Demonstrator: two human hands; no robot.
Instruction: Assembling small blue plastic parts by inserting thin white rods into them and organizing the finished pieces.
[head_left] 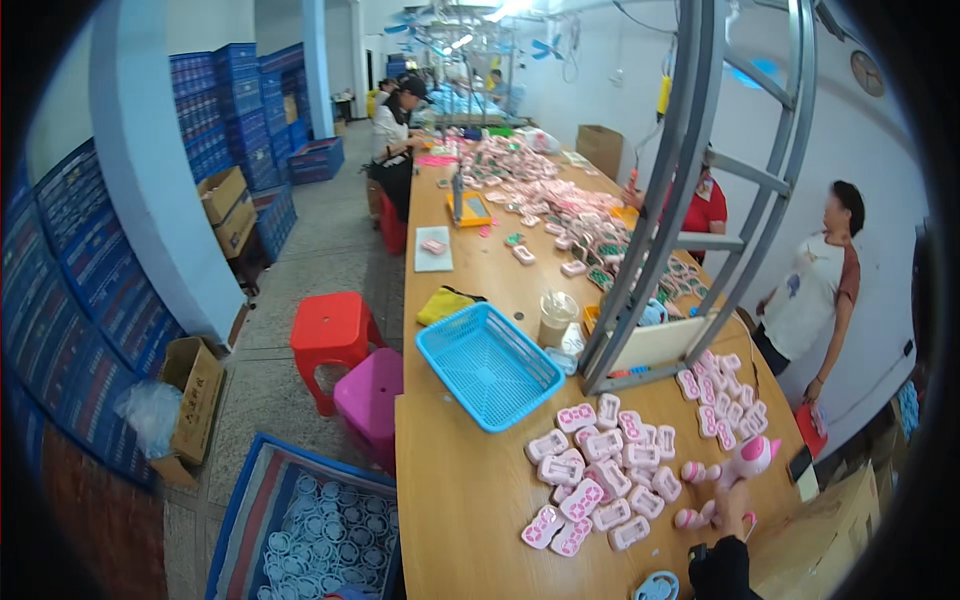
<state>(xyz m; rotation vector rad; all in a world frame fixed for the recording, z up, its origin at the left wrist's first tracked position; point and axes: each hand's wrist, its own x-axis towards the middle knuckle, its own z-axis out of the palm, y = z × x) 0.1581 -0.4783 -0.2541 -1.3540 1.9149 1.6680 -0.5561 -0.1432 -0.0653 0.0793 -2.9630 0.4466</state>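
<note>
My right hand (735, 508), in a black sleeve with a dark band at the wrist, reaches in from the lower right. Its fingers close around the lower part of a pink-and-white toy (752, 460) with a bright pink tip; the toy partly hides them. Striped pink-and-white rounded pieces (692, 518) stick out beside the hand; whether they belong to the toy I cannot tell. To the left lies a heap of pale pink plastic casings (600, 470), some with darker pink patterns. A light blue ring-shaped part (657, 586) rests near the lower edge. My left hand is out of view.
An empty blue basket (490, 368) and a lidded drink cup (557, 318) stand ahead, beside a grey metal frame (655, 220). More casings (722, 400) lie at right. A crate of light blue parts (325, 530) and stools (330, 335) flank the table. Several people work nearby.
</note>
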